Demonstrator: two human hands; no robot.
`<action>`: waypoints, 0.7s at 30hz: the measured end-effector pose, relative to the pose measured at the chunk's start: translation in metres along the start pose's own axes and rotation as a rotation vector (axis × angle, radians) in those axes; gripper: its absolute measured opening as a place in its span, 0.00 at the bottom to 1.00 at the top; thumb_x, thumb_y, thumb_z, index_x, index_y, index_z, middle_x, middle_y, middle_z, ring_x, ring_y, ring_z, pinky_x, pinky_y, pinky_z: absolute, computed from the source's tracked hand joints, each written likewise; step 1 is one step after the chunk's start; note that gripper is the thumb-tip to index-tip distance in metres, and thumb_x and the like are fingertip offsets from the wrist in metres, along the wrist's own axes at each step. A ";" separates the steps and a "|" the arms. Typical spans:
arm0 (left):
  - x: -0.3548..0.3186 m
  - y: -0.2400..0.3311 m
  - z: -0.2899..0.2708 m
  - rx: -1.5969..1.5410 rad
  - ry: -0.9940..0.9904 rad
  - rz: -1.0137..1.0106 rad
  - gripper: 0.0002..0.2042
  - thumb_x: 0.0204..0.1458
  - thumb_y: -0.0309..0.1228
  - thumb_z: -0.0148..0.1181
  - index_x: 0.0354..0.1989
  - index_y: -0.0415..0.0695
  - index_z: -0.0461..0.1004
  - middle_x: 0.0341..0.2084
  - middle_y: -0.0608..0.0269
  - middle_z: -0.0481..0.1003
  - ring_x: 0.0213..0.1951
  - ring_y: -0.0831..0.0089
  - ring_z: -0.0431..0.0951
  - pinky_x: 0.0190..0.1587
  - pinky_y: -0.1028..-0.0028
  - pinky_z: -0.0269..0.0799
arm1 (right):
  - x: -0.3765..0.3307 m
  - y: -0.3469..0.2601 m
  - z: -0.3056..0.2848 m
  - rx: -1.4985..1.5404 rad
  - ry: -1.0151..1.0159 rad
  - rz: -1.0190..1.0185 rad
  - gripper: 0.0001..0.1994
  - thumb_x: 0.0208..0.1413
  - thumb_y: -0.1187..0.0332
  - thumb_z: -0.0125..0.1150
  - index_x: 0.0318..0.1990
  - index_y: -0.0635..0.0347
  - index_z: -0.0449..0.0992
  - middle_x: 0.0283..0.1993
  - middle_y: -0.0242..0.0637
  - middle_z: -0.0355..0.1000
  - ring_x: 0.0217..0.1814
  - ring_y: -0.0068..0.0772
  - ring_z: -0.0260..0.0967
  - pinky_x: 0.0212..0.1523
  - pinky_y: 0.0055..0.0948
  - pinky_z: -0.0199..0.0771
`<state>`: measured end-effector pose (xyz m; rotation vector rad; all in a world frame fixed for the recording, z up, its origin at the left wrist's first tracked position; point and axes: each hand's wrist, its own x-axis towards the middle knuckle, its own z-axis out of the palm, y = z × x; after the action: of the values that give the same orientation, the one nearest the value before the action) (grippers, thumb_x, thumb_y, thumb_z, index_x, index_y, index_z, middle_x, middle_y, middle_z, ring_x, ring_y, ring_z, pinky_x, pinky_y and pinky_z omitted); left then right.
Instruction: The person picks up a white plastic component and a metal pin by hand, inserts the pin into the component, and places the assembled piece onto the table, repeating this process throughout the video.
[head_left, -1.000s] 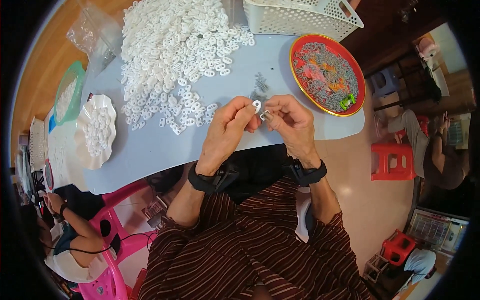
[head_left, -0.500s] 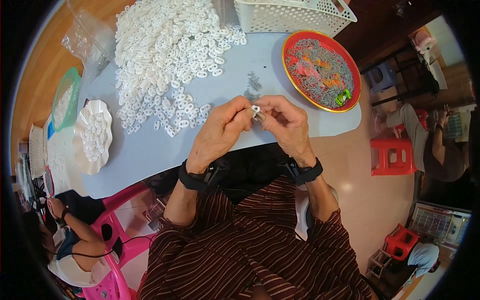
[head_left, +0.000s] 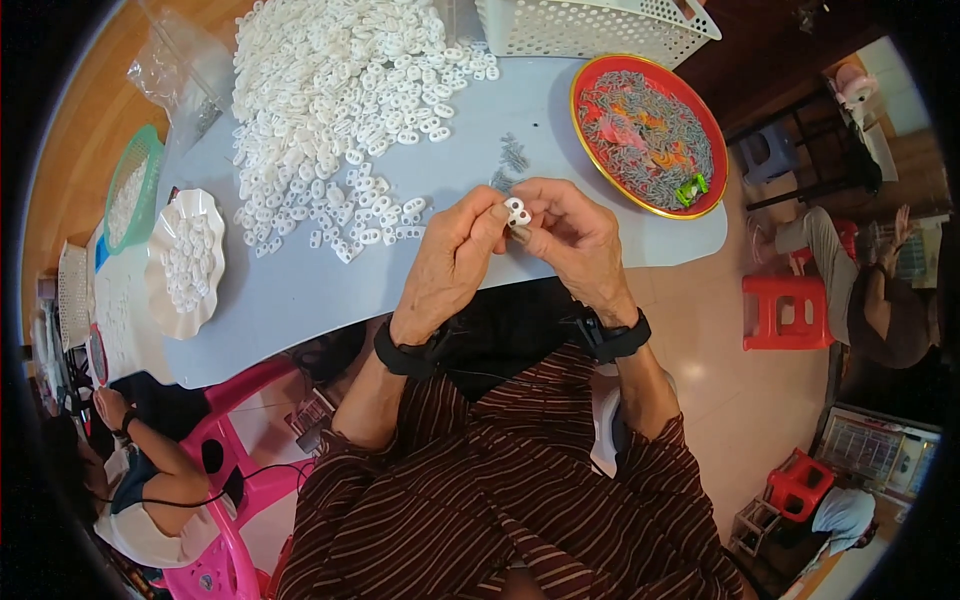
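A small white oval plastic piece with two holes (head_left: 516,211) is pinched between my hands above the table's near edge. My left hand (head_left: 455,250) is closed, thumb and forefinger on the piece's left side. Thumb and fingers of my right hand (head_left: 580,240) close on its other side. Just beyond my fingers lies a small row of grey springs or screws (head_left: 513,153); which, I cannot tell. A big heap of white pieces like the held one (head_left: 320,95) covers the table's far left, with loose ones spilling toward my left hand.
A gold-rimmed red tray (head_left: 577,125) of grey parts stands at right, before a white perforated basket (head_left: 590,35). At left are a scalloped dish (head_left: 160,265) and a green basket (head_left: 127,195). A red stool (head_left: 785,312) and other seated people are around the table (head_left: 300,310).
The white piece has turned so its two-holed face shows more. Both hands stay close together, the left slightly farther right. At the far right, another person's hand has lifted and opened.
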<state>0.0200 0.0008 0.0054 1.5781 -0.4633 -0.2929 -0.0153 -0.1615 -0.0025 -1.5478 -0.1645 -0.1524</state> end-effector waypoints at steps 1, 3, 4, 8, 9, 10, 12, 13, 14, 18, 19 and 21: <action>0.000 0.001 -0.001 0.005 -0.022 -0.033 0.12 0.62 0.33 0.44 0.34 0.38 0.70 0.21 0.68 0.67 0.27 0.80 0.66 0.32 0.79 0.61 | 0.000 0.001 -0.001 0.000 -0.002 0.001 0.14 0.53 0.76 0.60 0.48 0.64 0.72 0.35 0.29 0.73 0.32 0.15 0.65 0.33 0.16 0.67; -0.001 0.005 -0.004 0.027 -0.034 -0.043 0.12 0.62 0.33 0.44 0.33 0.37 0.69 0.21 0.67 0.67 0.26 0.79 0.66 0.32 0.78 0.62 | -0.001 0.002 -0.002 0.001 -0.033 -0.010 0.16 0.51 0.76 0.62 0.49 0.64 0.72 0.34 0.27 0.71 0.32 0.15 0.64 0.33 0.16 0.67; -0.001 0.006 -0.005 0.049 -0.049 -0.052 0.11 0.61 0.32 0.44 0.33 0.37 0.69 0.21 0.67 0.67 0.26 0.79 0.66 0.32 0.78 0.62 | -0.001 0.002 -0.002 0.002 -0.035 -0.008 0.16 0.51 0.76 0.62 0.49 0.64 0.72 0.34 0.27 0.71 0.32 0.15 0.64 0.33 0.16 0.67; 0.002 0.002 -0.008 0.024 -0.090 -0.039 0.11 0.60 0.32 0.45 0.32 0.37 0.69 0.20 0.67 0.67 0.25 0.79 0.66 0.31 0.78 0.63 | -0.002 0.002 -0.001 -0.011 -0.048 -0.024 0.17 0.49 0.78 0.63 0.48 0.64 0.72 0.32 0.27 0.70 0.31 0.15 0.64 0.33 0.16 0.67; 0.003 0.002 -0.008 0.015 -0.084 -0.013 0.11 0.60 0.31 0.46 0.30 0.37 0.67 0.18 0.66 0.65 0.24 0.79 0.65 0.29 0.77 0.63 | -0.002 0.001 -0.001 -0.027 -0.051 -0.034 0.17 0.49 0.78 0.63 0.48 0.64 0.72 0.32 0.26 0.70 0.31 0.15 0.64 0.32 0.16 0.67; 0.002 0.001 -0.008 0.007 -0.077 0.013 0.10 0.59 0.30 0.46 0.29 0.36 0.66 0.17 0.66 0.64 0.23 0.80 0.64 0.26 0.76 0.62 | -0.002 0.001 -0.002 -0.027 -0.052 -0.032 0.17 0.49 0.78 0.63 0.48 0.64 0.72 0.32 0.26 0.70 0.31 0.15 0.64 0.32 0.16 0.67; 0.002 0.003 -0.005 0.011 -0.044 0.017 0.10 0.59 0.30 0.46 0.28 0.36 0.66 0.17 0.66 0.64 0.23 0.81 0.64 0.26 0.77 0.62 | -0.002 0.001 -0.003 -0.117 -0.053 -0.066 0.17 0.48 0.78 0.64 0.47 0.63 0.73 0.31 0.27 0.70 0.29 0.14 0.64 0.30 0.16 0.67; 0.001 0.003 -0.004 0.016 -0.011 0.024 0.11 0.59 0.30 0.47 0.28 0.36 0.66 0.17 0.66 0.64 0.23 0.81 0.63 0.26 0.77 0.62 | -0.002 0.001 -0.001 -0.116 -0.053 -0.064 0.17 0.48 0.78 0.64 0.47 0.63 0.73 0.31 0.27 0.70 0.29 0.14 0.64 0.30 0.16 0.67; 0.001 0.002 -0.003 0.016 -0.011 0.022 0.11 0.59 0.30 0.47 0.28 0.36 0.66 0.17 0.66 0.64 0.23 0.81 0.63 0.26 0.77 0.62 | -0.002 0.000 0.002 -0.081 -0.035 -0.069 0.17 0.48 0.78 0.64 0.47 0.63 0.73 0.30 0.27 0.70 0.28 0.14 0.64 0.30 0.16 0.67; 0.001 -0.001 -0.006 -0.005 -0.020 0.018 0.11 0.59 0.31 0.48 0.30 0.36 0.68 0.18 0.67 0.66 0.24 0.81 0.65 0.28 0.78 0.63 | -0.002 0.004 0.003 -0.067 -0.009 -0.095 0.16 0.47 0.78 0.66 0.45 0.62 0.74 0.29 0.27 0.71 0.27 0.13 0.64 0.29 0.15 0.67; 0.001 -0.003 -0.007 0.023 -0.060 -0.014 0.11 0.60 0.31 0.48 0.32 0.36 0.70 0.19 0.67 0.68 0.25 0.80 0.67 0.29 0.79 0.65 | -0.002 0.003 0.003 -0.066 -0.009 -0.094 0.16 0.47 0.78 0.66 0.45 0.62 0.74 0.29 0.27 0.71 0.27 0.13 0.64 0.29 0.15 0.67; 0.000 -0.003 -0.007 0.006 -0.063 -0.005 0.11 0.60 0.31 0.47 0.32 0.36 0.70 0.19 0.67 0.68 0.24 0.80 0.67 0.29 0.79 0.65 | -0.001 0.000 0.004 -0.184 -0.002 -0.118 0.16 0.46 0.78 0.67 0.44 0.61 0.74 0.28 0.26 0.70 0.27 0.13 0.64 0.28 0.16 0.66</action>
<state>0.0239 0.0070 0.0033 1.5799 -0.5096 -0.3464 -0.0167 -0.1576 -0.0024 -1.7221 -0.2489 -0.2655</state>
